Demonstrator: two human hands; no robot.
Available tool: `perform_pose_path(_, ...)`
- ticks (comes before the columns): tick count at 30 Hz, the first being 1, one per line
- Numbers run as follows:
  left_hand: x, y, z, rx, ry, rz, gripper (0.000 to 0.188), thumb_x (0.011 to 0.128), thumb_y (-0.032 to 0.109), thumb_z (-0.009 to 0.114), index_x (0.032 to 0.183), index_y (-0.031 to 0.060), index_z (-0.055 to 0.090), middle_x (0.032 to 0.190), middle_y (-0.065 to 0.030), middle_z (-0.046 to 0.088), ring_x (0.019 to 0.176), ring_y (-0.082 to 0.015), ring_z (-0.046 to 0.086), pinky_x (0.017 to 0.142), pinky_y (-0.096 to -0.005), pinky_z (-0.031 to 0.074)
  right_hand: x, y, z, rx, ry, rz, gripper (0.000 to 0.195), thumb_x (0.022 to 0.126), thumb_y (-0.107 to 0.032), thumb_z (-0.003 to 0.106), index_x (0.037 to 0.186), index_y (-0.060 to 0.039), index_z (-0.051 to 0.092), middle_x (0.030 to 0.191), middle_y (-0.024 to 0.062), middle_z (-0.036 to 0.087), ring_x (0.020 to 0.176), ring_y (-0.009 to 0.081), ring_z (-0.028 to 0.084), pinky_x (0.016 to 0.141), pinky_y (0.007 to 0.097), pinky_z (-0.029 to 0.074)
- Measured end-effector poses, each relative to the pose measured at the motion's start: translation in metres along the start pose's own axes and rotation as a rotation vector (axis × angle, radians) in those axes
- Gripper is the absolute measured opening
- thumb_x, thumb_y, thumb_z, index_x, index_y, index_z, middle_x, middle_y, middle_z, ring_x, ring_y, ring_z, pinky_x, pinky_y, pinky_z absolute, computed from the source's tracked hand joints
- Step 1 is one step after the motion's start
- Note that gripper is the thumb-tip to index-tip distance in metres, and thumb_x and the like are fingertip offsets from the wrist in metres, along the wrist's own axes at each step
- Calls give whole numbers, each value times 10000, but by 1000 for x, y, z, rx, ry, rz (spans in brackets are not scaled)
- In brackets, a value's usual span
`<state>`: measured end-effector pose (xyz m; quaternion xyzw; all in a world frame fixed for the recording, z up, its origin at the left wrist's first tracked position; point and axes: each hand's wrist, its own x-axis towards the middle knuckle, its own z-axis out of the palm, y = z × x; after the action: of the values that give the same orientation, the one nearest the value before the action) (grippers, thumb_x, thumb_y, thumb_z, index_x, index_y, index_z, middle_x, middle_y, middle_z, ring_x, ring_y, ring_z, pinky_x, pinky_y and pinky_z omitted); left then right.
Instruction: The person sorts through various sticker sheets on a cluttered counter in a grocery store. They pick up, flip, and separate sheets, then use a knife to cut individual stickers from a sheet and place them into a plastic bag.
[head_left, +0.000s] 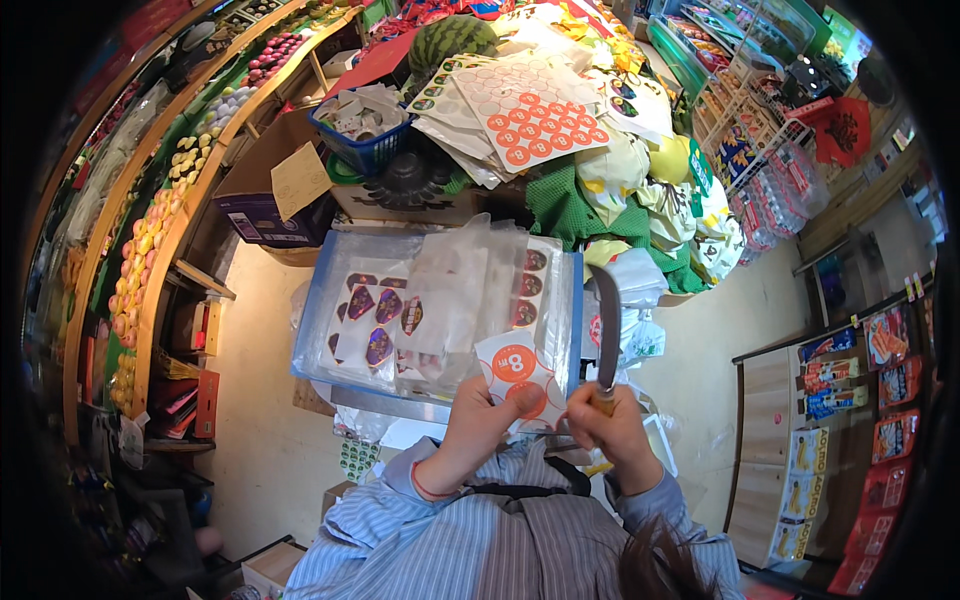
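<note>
My left hand (476, 427) pinches a small piece of sticker sheet (510, 360) with round orange labels bearing a numeral, thumb on top. In my right hand (611, 431) is a curved knife (609, 322), gripped by its handle, the dark blade pointing away from me. The right fingers are close to the sheet's right edge; whether they touch it I cannot tell. Beneath and beyond the hands stands a blue-edged tray (577, 292) covered with transparent plastic film. On it lie purple label stickers (379, 337), a strip of dark round stickers (531, 285) and translucent bags (457, 277).
Beyond the tray are a blue basket (375, 146), orange-printed sticker sheets (536, 120), a watermelon (450, 41) and a green cloth (562, 199). A cardboard box (277, 202) stands left of them. Fruit shelves (150, 225) run along the left; packaged snacks (810, 465) hang or stand at right.
</note>
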<state>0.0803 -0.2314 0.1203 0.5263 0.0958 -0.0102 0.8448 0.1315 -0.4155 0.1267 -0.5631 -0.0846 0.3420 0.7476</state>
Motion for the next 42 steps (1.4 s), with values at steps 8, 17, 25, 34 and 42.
perform_pose_path(8, -5, 2, 1, 279, -78, 47, 172, 847, 129, 648, 959, -2, 663, 831, -33, 674, 758, -67, 598, 660, -221, 474, 11, -25, 23, -400, 133, -271, 99, 810, -41, 652, 776, -15, 563, 627, -6, 522, 535, 37, 481, 484, 193, 379)
perform_pose_path(17, -6, 0, -10, 100, -161, -114, 202, 839, 154, 669, 989, 21, 645, 825, -20, 664, 719, -56, 593, 559, -195, 453, 10, -12, 9, 61, -114, 29, 126, 891, -88, 547, 831, 15, 586, 589, 25, 517, 440, 54, 415, 427, 204, 327)
perform_pose_path(25, -7, 2, -11, -87, 177, 75, 137, 851, 58, 629, 971, -6, 613, 880, -55, 663, 739, -105, 623, 647, -237, 500, 6, 10, -1, 36, 94, 15, 302, 893, -78, 538, 1172, 17, 473, 632, 32, 513, 438, 65, 423, 410, 199, 324)
perform_pose_path(34, -4, -6, -18, -335, 201, 48, 160, 869, 56, 606, 1019, 13, 569, 959, -64, 639, 817, -104, 615, 722, -251, 496, -16, 45, 5, 601, -269, 223, 225, 951, -227, 452, 1014, -13, 479, 756, 99, 517, 502, 159, 491, 434, 267, 397)
perform_pose_path(42, -5, -6, -15, -312, 226, 64, 136, 884, 75, 585, 999, 6, 563, 921, -65, 635, 793, -126, 620, 718, -278, 502, 0, 40, 29, 577, -420, 273, 298, 964, -311, 431, 916, -19, 468, 602, 48, 472, 408, 110, 435, 361, 221, 374)
